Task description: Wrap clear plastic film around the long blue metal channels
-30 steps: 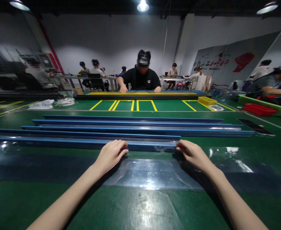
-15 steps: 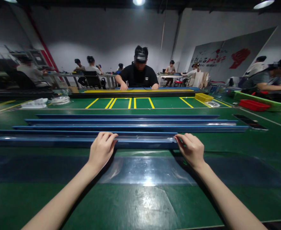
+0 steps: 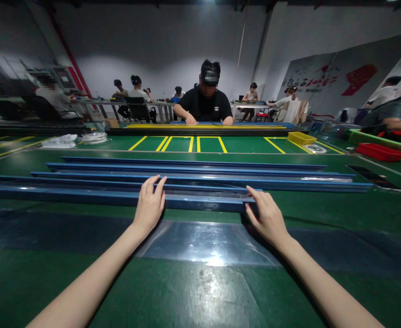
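Note:
A long blue plastic channel strip [image 3: 200, 203] lies across the green table in front of me, with clear film [image 3: 207, 192] along its inside. My left hand [image 3: 149, 202] rests over this strip left of its right end, fingers stretched toward the back edge and apart. My right hand [image 3: 267, 212] is at the strip's right end. Its thumb is by the front wall and its fingers are by the back edge, spread apart. Both hands appear to touch the strip; exact contact is hard to see. A flat sheet of clear film [image 3: 200, 241] lies nearer to me, beneath my wrists.
Several more blue strips [image 3: 200, 182] lie just behind. A phone [image 3: 374, 177] is at the right. Farther off are a yellow tray [image 3: 301, 138], a red tray [image 3: 380, 151], a green bin [image 3: 388, 140] and coiled material [image 3: 93, 138]. A co-worker [image 3: 207, 102] handles strips opposite.
My hands have gone from pinching at the strip's film to spread fingers. My left fingers now reach toward the back edge. The view has shifted slightly.

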Tool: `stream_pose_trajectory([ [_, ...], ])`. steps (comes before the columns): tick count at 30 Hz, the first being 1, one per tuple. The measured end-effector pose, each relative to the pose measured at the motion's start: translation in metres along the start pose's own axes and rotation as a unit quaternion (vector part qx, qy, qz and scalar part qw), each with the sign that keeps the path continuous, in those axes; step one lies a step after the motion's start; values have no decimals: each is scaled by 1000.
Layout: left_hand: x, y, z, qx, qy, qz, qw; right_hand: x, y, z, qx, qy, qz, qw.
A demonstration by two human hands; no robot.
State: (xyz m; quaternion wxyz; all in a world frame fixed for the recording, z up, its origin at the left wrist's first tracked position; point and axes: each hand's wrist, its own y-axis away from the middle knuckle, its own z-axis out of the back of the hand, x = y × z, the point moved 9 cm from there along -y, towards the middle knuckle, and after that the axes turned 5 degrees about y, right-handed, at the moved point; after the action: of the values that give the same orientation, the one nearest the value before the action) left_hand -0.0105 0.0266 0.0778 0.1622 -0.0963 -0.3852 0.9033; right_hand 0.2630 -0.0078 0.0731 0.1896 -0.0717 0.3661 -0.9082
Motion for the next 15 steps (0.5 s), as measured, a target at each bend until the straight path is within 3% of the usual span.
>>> stream_pose_trajectory([
  [6, 3, 2, -3, 31, -11, 21, 999, -3, 0, -14, 67, -13, 1, 998],
  [15, 4, 1, -9, 88, 29, 49, 995, -7, 0, -19, 93, -4, 4, 996],
])
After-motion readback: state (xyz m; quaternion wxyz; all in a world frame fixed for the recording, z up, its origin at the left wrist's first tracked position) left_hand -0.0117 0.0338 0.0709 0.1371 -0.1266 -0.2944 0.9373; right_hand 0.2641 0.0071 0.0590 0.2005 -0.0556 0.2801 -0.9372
